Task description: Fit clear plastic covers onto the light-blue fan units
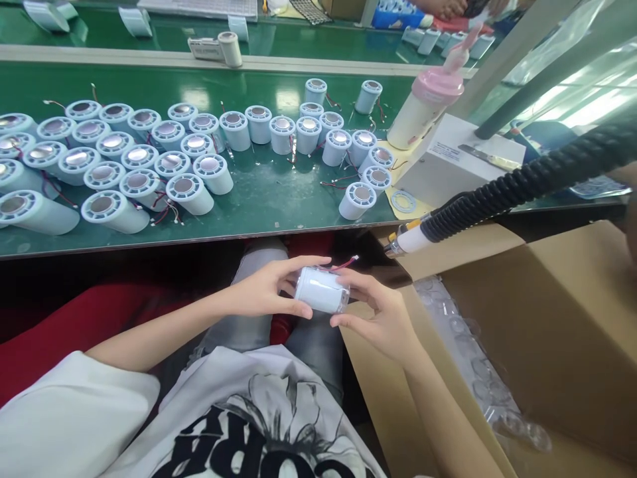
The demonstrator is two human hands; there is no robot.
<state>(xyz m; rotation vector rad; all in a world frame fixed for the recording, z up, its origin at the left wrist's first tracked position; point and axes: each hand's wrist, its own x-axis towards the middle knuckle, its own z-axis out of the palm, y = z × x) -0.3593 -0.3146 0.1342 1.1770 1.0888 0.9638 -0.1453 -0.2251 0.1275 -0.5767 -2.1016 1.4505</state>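
Over my lap, a light-blue cylinder (321,290) lies sideways between my two hands. My left hand (279,287) grips its left end, thumb below and fingers above. At the other end, the fingers and thumb of my right hand (375,309) close on it, where a clear plastic cover (344,300) shows around the body. Thin red wires with a small white connector (355,257) stick up from its top side. Several similar cylinders (189,192) stand on the green bench (279,206) in front of me, many with loose wires.
Right of my hands hangs a tool with a black ribbed hose (497,192). Below it, an open cardboard box (547,318) holds clear plastic covers (478,358). A pink-topped bottle (423,99) stands beside a white box (448,159). Another person's hand (445,6) is at the far side.
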